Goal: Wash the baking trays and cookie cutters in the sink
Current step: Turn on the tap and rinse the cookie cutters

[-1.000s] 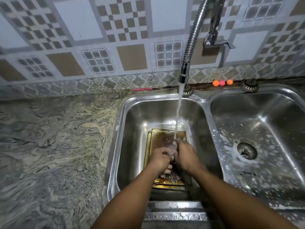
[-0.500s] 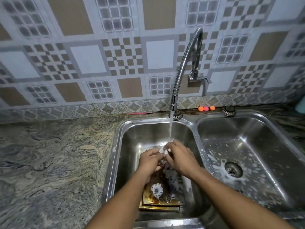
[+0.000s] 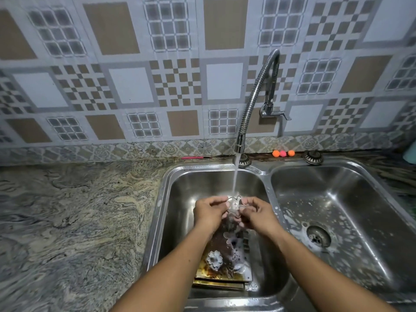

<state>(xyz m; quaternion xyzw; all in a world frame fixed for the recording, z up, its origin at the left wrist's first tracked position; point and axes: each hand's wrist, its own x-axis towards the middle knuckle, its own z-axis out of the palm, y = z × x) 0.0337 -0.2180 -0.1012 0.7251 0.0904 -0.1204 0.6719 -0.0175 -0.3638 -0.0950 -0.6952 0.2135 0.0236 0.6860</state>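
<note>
Grip: the left hand (image 3: 208,212) and the right hand (image 3: 258,213) meet fingertip to fingertip. Each pinches one side of a thin metal cookie cutter (image 3: 234,207) between curled fingers and thumb.
Cutter in the grip: a wiry outline whose exact shape is blurred by running water. It is held up in the air above the trays, touching only the fingers.
Water: a stream (image 3: 235,179) drops from straight above the grip and lands on the cutter between the two hands.
Under the grip: a stack of baking trays (image 3: 220,282) lies flat on the floor of the left basin (image 3: 180,221) and reaches from below the hands toward the person. The top tray is wet and stained brown, with golden edges at its near end.
On the top tray: a flower-shaped cutter (image 3: 215,260) lies nearer the person than the grip. A second loose cutter (image 3: 229,236) lies between it and the hands.
Right of the grip: the right basin (image 3: 337,199), flecked with foam around its drain (image 3: 318,236).
Beyond the grip: the tap (image 3: 254,97), a ribbed bendy hose, arches down from a wall valve. On the ledge behind the sink sit three small balls (image 3: 283,153), a pink stick (image 3: 194,157) and a round metal cap (image 3: 313,157).
Left of the grip: a swirled stone counter (image 3: 78,221).
Farthest out: a patterned tile wall (image 3: 135,86).
</note>
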